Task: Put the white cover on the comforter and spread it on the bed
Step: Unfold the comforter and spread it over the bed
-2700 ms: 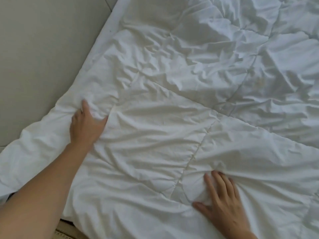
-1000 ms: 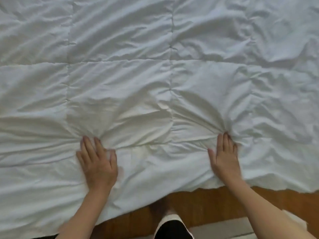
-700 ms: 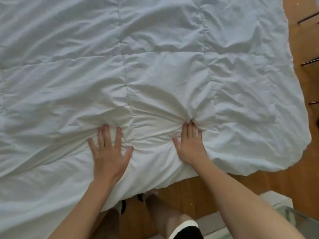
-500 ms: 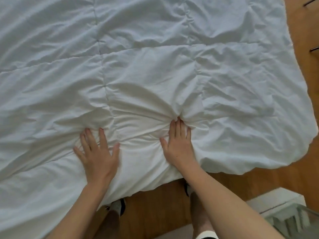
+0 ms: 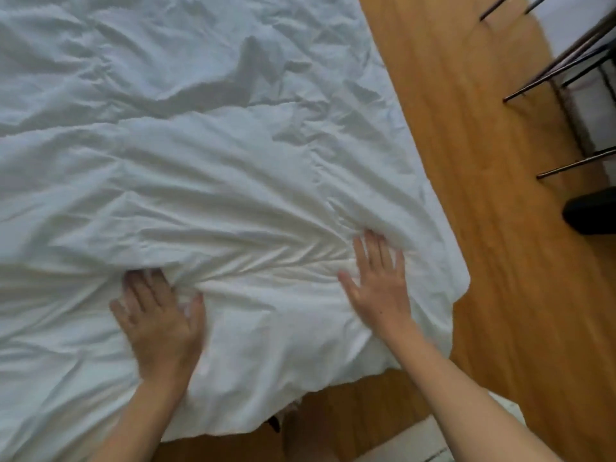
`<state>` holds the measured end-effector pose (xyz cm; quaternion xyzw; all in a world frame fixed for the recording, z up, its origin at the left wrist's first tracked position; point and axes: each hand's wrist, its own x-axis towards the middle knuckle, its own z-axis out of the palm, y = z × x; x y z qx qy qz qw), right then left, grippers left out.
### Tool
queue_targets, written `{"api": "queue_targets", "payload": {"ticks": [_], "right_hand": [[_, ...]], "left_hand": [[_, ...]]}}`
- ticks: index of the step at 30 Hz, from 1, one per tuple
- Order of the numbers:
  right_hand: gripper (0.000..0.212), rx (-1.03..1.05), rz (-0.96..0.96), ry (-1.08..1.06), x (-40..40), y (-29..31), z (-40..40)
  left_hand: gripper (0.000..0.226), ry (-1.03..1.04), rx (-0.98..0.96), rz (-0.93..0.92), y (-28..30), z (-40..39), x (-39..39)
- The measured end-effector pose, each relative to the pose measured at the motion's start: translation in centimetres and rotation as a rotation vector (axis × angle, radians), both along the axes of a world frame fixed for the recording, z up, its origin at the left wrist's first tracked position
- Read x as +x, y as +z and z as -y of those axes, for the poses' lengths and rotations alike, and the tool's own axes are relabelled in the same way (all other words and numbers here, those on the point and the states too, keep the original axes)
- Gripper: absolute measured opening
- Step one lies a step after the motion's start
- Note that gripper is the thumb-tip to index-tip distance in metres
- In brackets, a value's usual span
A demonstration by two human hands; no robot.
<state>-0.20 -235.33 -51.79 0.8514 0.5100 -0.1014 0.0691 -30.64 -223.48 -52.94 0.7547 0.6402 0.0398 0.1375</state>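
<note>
The comforter [image 5: 206,161], white and heavily creased, filled most of the view, spread out flat and running off the top and left edges. Its right edge slanted down along the floor, and its rounded near-right corner sat just past the right hand, draping over the boards. The near edge hung in a wavy line at the bottom, and whatever lay beneath the cloth was hidden. The wood floor [image 5: 493,228], warm orange-brown with the planks running up and down the view, took the whole right side and showed again under the near edge. Dark metal legs [image 5: 563,68] of some furniture crossed the upper right corner, over a pale patch beyond. A black object [image 5: 591,211], too cut off to identify, sat at the right edge on the floor. Something pale and blurred lay low on the floor between the forearms. And the hands: left hand [image 5: 160,318] lay palm down on the comforter near its front edge, fingers pushed into a bunch of folds, slightly blurred. Right hand [image 5: 378,281] lay flat too, fingers spread and straight, pressing the cloth near that corner. Creases fanned out tight between the two hands.
</note>
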Motion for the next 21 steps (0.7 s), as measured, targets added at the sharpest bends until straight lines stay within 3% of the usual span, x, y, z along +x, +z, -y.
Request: {"api": "queue_targets", "payload": {"ticks": [2,4,6,11,13,17,19,21], "right_hand": [[0.085,0.037,0.000,-0.179,4.0,0.3,1.4],[0.102,0.096,-0.081,-0.500,6.9,1.0,2.1],[0.107,0.156,-0.172,-0.680,8.7,1.6,2.3],[0.053,0.312,-0.174,-0.513,5.5,1.3,1.2],[0.049,0.322,-0.190,-0.410,5.4,2.2,0.9],[0.047,0.408,0.135,-0.019,12.6,7.2,1.1],[0.048,0.407,0.258,0.010,16.9,10.0,1.0],[0.050,0.320,0.304,-0.035,19.3,10.8,0.6]], "left_hand": [[0.079,-0.220,0.029,0.018,0.3,2.1,4.7],[0.083,-0.451,0.045,0.014,0.3,4.4,7.7],[0.083,-0.509,0.056,0.009,0.3,5.1,9.3],[0.031,-0.673,0.139,-0.030,0.3,2.3,11.4],[0.018,-0.718,0.046,-0.017,0.6,1.3,11.7],[0.016,-0.703,-0.008,0.200,4.5,2.6,14.2],[0.016,-0.640,-0.012,0.315,6.6,4.4,17.5],[0.009,-0.567,0.006,0.310,6.6,5.9,20.8]]}}
